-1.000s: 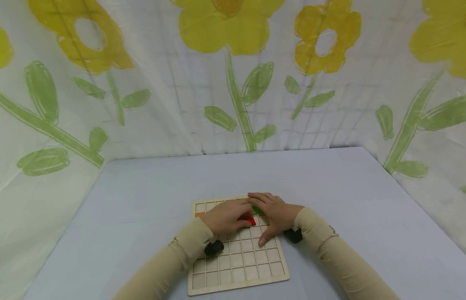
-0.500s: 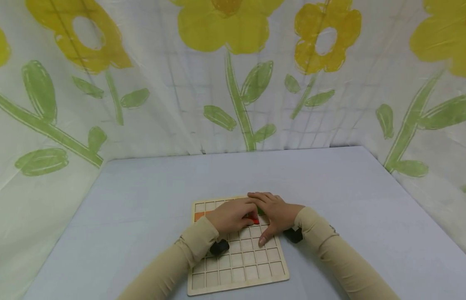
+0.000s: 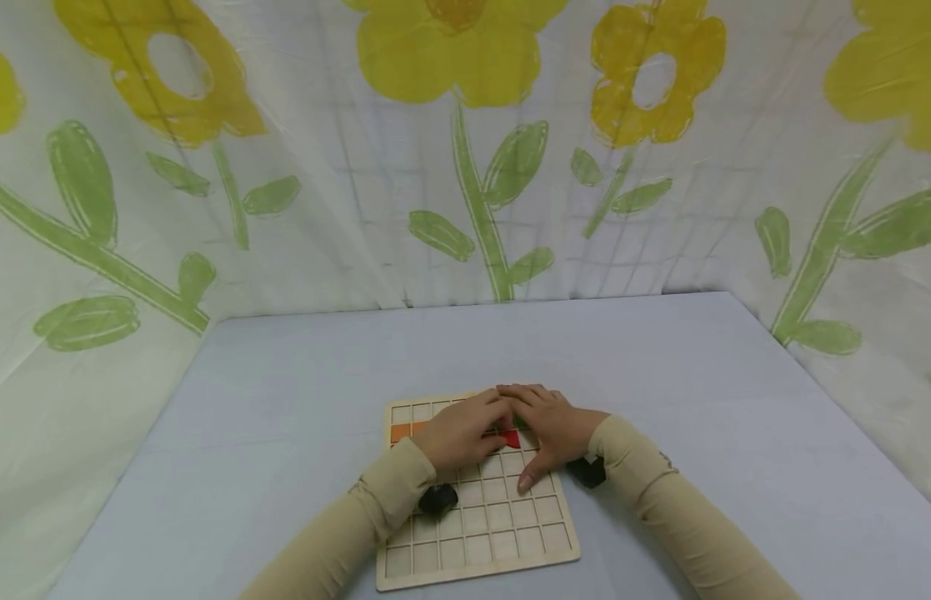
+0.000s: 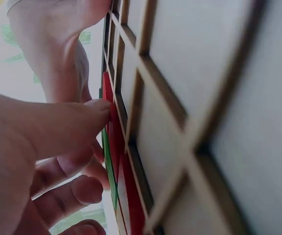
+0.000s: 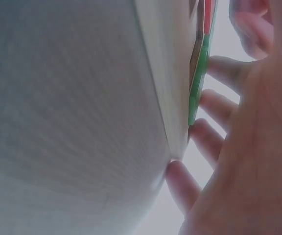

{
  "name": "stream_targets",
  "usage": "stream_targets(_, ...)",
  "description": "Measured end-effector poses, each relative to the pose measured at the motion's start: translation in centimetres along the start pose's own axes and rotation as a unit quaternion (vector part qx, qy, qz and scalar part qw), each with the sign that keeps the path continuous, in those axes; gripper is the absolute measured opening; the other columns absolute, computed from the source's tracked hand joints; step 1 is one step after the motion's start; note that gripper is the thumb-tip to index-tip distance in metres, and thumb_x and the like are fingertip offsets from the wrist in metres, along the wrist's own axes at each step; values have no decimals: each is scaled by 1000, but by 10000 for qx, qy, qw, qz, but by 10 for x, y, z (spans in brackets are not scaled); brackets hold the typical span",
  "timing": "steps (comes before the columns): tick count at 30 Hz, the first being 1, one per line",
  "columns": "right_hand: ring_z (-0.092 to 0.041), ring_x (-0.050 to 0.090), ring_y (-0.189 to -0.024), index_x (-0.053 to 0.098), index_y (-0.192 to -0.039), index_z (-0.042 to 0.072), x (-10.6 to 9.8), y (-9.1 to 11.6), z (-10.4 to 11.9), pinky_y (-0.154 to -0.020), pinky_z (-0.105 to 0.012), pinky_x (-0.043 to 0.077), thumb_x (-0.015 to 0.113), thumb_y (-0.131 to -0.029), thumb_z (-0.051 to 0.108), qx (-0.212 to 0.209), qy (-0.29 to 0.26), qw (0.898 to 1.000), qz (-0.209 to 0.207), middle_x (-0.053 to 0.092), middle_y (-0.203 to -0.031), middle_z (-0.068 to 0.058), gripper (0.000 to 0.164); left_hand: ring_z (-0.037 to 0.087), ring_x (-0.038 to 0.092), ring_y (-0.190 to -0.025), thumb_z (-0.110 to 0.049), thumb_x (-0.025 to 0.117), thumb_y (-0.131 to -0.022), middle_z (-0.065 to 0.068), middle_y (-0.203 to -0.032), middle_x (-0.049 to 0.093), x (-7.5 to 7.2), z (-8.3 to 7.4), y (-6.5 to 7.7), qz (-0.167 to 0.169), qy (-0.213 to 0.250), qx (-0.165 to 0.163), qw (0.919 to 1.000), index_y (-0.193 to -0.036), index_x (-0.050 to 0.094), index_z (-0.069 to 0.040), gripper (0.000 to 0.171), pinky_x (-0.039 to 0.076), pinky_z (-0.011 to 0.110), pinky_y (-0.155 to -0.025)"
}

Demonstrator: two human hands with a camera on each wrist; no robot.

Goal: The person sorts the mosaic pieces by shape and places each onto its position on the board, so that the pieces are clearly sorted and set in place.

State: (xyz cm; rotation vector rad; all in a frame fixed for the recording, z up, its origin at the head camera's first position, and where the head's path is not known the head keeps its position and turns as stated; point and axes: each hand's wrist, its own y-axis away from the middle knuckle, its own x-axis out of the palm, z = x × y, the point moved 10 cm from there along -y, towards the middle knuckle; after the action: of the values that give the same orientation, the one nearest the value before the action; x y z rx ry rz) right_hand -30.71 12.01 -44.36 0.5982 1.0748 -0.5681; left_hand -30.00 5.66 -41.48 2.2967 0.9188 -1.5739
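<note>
A light wooden board [image 3: 478,549] with a grid of square recesses lies on the table, slightly turned. My left hand [image 3: 461,429] is over its upper middle, fingers bent, holding a flat red piece [image 3: 513,438] at the board's surface. In the left wrist view the thumb tip touches this red piece [image 4: 115,127], with a green piece [image 4: 109,166] beside it. My right hand [image 3: 553,427] rests over the upper right corner, fingers extended and thumb spread. Its fingertips touch a green piece [image 5: 199,78] and the board's edge in the right wrist view. The hands partly cover both pieces.
Orange pieces [image 3: 410,431] sit in the board's second row at the left. Black wrist devices [image 3: 438,500] show under both wrists. White cloth covers the table [image 3: 285,400], and a flower-printed curtain [image 3: 300,250] hangs behind it.
My left hand has shifted slightly right with the red piece, uncovering more of the orange pieces. The right hand has stayed in place.
</note>
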Motion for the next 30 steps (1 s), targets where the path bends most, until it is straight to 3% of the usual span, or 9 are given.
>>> stream_targets(6,-30,24,-140,22,-151,17,0,-7,4,-101,-55,32,71,-64,74,-130,118,9997,-192,19,-157,-9,115,10,52,-80,-21,59,-95,0,-100,56,-15,30,22,-522,80,-381,9979,-103,62,-13,12,48,25,-72)
stream_targets(10,-31,26,-139,24,-151,18,1,-10,-2,-103,-57,32,66,-70,73,91,72,9993,-348,24,-155,-9,106,20,55,-103,-26,55,-98,5,-112,58,-37,47,39,-890,-184,-882,9919,-112,62,-9,23,48,39,-88)
stream_targets(14,-33,29,-138,24,-151,16,-3,-9,-14,-105,-58,30,54,-83,69,559,-100,9957,-731,30,-152,-10,91,32,44,-125,-35,50,-100,13,-132,52,-56,59,51,-1116,-320,-1365,9838,-126,58,-9,37,41,55,-93)
stream_targets(21,-43,17,-143,25,-152,10,-33,-4,-27,-106,-66,22,38,-98,56,1324,321,9769,-1648,24,-155,-20,72,40,15,-144,-43,41,-101,16,-157,22,-69,79,62,-1193,-652,-1997,9704,-147,37,-15,54,16,68,-106)
stream_targets(25,-43,6,-145,22,-153,14,-51,-10,-31,-106,-71,13,37,-99,56,1534,683,9679,-1868,16,-159,-17,70,40,4,-146,-46,37,-102,15,-160,12,-69,90,62,-1156,-871,-2281,9628,-152,27,-17,59,4,69,-108)
stream_targets(30,-43,0,-145,16,-155,17,-63,-25,-34,-105,-74,8,32,-98,60,1591,802,9661,-1868,10,-160,-14,73,37,0,-147,-51,34,-101,13,-161,6,-70,101,58,-1089,-978,-2566,9554,-154,22,-19,63,-1,67,-110)
